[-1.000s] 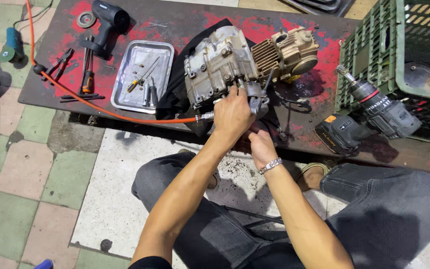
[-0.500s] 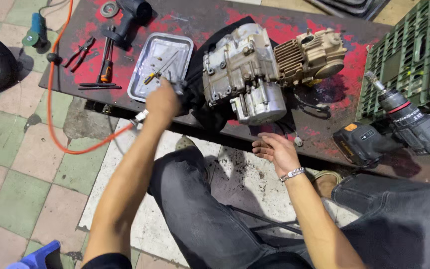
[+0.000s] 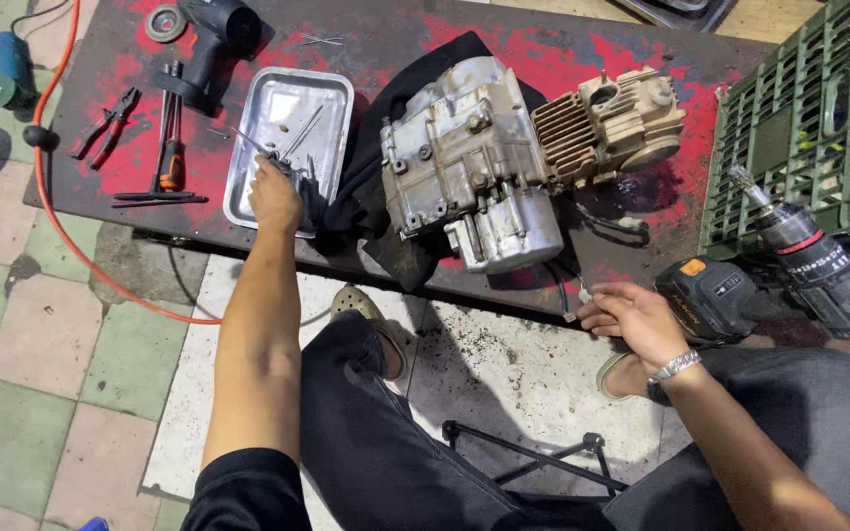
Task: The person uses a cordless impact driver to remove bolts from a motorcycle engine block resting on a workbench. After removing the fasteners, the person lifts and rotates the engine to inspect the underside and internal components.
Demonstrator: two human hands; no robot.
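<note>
A grey motorcycle engine with a tan finned cylinder lies on a black cloth on a dark, red-stained board. My left hand reaches into the near end of a shiny metal tray, fingers curled down over small dark parts and thin rods. The back of the hand hides what the fingers touch. My right hand rests at the board's near edge, fingers loose, beside a thin wire with a white connector and a cordless drill's battery.
The cordless drill lies at the right by a green plastic crate. Red pliers, screwdrivers and a black power tool lie left of the tray. An orange cable loops over the tiled floor.
My left hand left the engine and travelled left into the tray. My right hand dropped from the engine to the board's near edge by the drill.
</note>
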